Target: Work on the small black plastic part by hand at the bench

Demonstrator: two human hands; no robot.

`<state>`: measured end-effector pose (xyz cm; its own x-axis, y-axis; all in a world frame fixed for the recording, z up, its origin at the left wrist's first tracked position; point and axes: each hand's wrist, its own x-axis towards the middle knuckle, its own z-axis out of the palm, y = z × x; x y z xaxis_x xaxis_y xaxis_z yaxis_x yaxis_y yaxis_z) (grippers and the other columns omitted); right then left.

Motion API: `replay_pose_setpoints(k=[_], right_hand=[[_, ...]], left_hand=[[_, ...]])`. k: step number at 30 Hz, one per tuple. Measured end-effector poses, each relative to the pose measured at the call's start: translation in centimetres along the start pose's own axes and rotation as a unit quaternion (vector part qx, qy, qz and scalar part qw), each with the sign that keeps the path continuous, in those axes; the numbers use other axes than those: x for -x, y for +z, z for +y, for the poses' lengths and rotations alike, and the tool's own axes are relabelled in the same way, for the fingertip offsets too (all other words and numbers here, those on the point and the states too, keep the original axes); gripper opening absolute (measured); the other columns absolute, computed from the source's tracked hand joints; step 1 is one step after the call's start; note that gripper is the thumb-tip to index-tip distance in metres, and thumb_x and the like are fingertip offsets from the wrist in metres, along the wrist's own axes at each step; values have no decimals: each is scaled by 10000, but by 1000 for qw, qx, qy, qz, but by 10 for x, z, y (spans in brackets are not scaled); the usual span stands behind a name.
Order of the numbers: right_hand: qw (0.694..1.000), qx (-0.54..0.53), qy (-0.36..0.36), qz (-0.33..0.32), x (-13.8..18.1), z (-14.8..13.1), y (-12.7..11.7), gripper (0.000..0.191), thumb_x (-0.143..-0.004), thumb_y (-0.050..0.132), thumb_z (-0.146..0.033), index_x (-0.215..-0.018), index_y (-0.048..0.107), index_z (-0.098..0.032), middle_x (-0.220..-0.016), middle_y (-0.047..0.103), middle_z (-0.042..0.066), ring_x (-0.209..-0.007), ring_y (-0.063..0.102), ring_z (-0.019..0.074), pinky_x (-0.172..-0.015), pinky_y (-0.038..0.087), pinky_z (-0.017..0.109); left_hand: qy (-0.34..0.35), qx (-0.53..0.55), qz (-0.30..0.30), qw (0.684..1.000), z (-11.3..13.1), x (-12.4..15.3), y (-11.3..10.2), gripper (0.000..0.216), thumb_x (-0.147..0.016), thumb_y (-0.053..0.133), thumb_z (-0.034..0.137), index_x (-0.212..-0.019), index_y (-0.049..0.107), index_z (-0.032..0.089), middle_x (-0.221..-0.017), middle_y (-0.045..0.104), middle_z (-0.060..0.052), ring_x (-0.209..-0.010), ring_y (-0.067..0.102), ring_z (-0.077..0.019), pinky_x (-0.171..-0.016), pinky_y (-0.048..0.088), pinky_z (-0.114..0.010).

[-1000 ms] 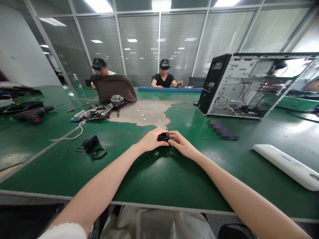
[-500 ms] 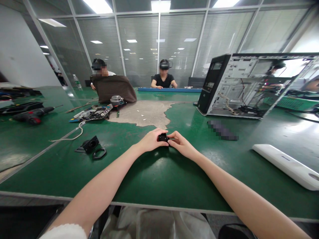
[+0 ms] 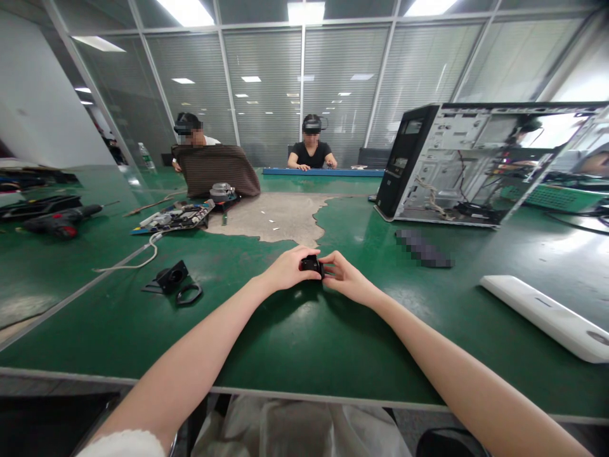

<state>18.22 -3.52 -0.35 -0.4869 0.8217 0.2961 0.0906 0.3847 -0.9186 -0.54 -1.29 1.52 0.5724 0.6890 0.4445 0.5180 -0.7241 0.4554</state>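
Note:
Just in front of me, over the green table, a small black part [image 3: 311, 264] with a rounded right end is between my hands. My left hand [image 3: 287, 267] grips its left side, thumb in front and fingers behind. The fingertips and thumb of my right hand [image 3: 343, 274] pinch around the rounded end. What exactly the part is cannot be made out. Off to the left lie a black bracket-like piece with a round hole [image 3: 174, 277] and a black ring [image 3: 189, 294].
An open computer case [image 3: 428, 165] stands at the back right. Near it lie a blurred dark object [image 3: 423, 249] and a long white device [image 3: 547, 316]. On the left are a circuit board [image 3: 176, 217], a cable and a power drill [image 3: 61, 222]. Two people sit across the table.
My right thumb and fingers have spread a little wider around the part's right end, showing more of its rounded edge. My left hand keeps its hold.

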Motion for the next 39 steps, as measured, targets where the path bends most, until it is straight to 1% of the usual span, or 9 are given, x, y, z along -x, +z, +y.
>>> replay_pose_setpoints(k=[3,5,11,15,19,24,29,35,39], right_hand=[[1000,11,0,29,-2,1,2,145,-767,530,-226,-884,447,-206,-989,537,22,-954,575,166,-876,439,379],[999,19,-4,38,-4,3,2,131,-786,512,-257,-891,453,-205,-975,540,23,-923,578,160,-878,438,387],[999,32,-17,23,-5,5,-1,257,-762,547,-207,-1001,453,-216,-1066,515,42,-1052,518,177,-956,387,396],[999,30,-30,1,-2,0,-1,253,-718,582,-148,-926,452,-211,-1036,502,27,-1050,526,182,-936,408,392],[1000,7,-11,-13,0,-1,-1,235,-723,580,-171,-896,427,-215,-1014,510,26,-1021,542,181,-878,452,390],[1000,11,-13,5,-3,2,-2,202,-742,576,-208,-888,438,-210,-975,508,19,-970,561,169,-920,419,401],[1000,14,-11,6,-4,3,-3,337,-707,602,-156,-981,414,-216,-1053,491,39,-1010,545,174,-939,405,411],[1000,18,-3,-7,-2,-3,-1,322,-693,585,-92,-945,426,-213,-1058,497,39,-1046,536,188,-909,433,414],[999,36,-8,6,-2,-2,-3,333,-677,589,-73,-942,443,-213,-1063,501,37,-1025,547,180,-928,419,413]], left_hand=[[-2,1,2,1000,0,0,0,497,-683,678,326,-1133,520,184,-1103,550,-74,-875,569,-192,-779,442,-310],[-1,1,5,1000,0,0,0,498,-685,674,338,-1132,522,181,-1099,553,-75,-875,568,-193,-782,441,-312],[5,3,5,1000,0,0,0,494,-684,676,332,-1127,525,173,-1086,559,-75,-880,565,-194,-788,439,-312],[10,2,4,1000,-1,0,0,490,-685,679,307,-1127,521,168,-1096,553,-77,-883,563,-190,-789,438,-307],[10,2,5,1000,-1,0,1,495,-679,684,307,-1126,521,169,-1094,553,-77,-888,561,-191,-790,438,-309],[6,8,4,1000,-1,0,1,505,-684,675,340,-1137,516,180,-1086,556,-73,-881,564,-194,-789,439,-317],[4,7,4,1000,0,0,0,498,-677,683,323,-1126,524,180,-1086,554,-74,-884,564,-195,-794,438,-319],[3,9,1,1000,1,-1,0,491,-682,680,295,-1132,519,182,-1097,551,-73,-883,565,-192,-800,436,-323],[1,10,-1,1000,1,-1,-1,493,-683,679,313,-1130,521,180,-1100,550,-77,-885,565,-195,-798,437,-323]])
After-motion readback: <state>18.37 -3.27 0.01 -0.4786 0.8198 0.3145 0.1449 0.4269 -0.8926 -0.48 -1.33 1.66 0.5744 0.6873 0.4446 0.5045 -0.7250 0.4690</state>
